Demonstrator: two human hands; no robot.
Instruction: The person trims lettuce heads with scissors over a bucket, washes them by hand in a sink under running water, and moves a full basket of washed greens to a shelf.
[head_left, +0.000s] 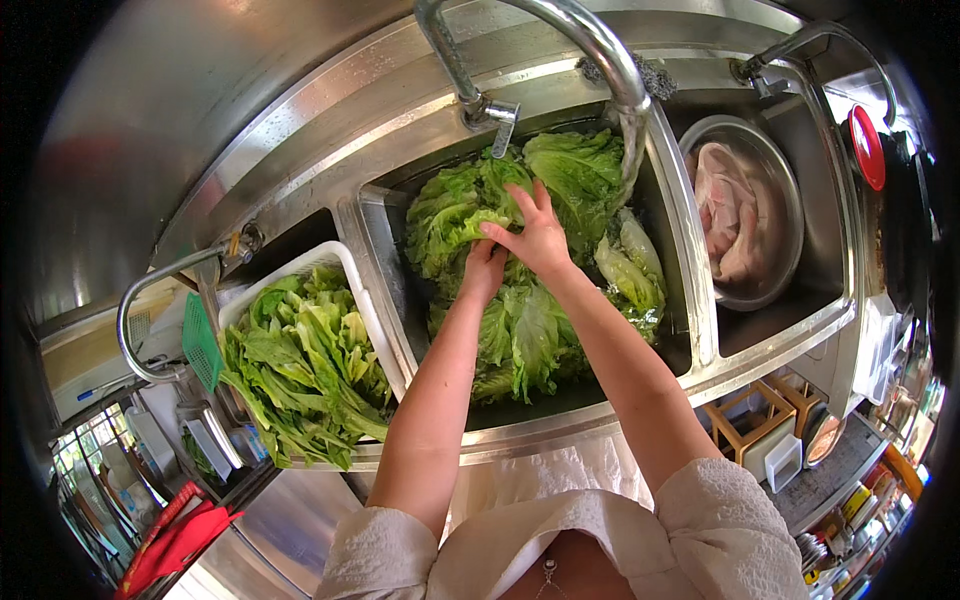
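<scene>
Green lettuce (517, 322) with large ruffled leaves fills the middle basin of a steel sink (701, 330), partly under water. My right hand (541, 236) rests over the heap, fingers spread and touching the leaves. Just beside it, my left hand (484, 266) reaches in against a lettuce head (454, 217); its fingertips are partly hidden, so its hold is unclear. My right thumb lies close above the left fingers. From a curved steel faucet (615, 56), water runs into the basin at the right of the lettuce.
At left, a white plastic basket (364, 300) is heaped with long-leaf greens (307, 360). The right basin holds a metal bowl (787, 217) of pale raw meat (724, 210), apparently poultry. A steel scrubber (652, 79) lies behind the faucet. Wooden stools (750, 416) stand below right.
</scene>
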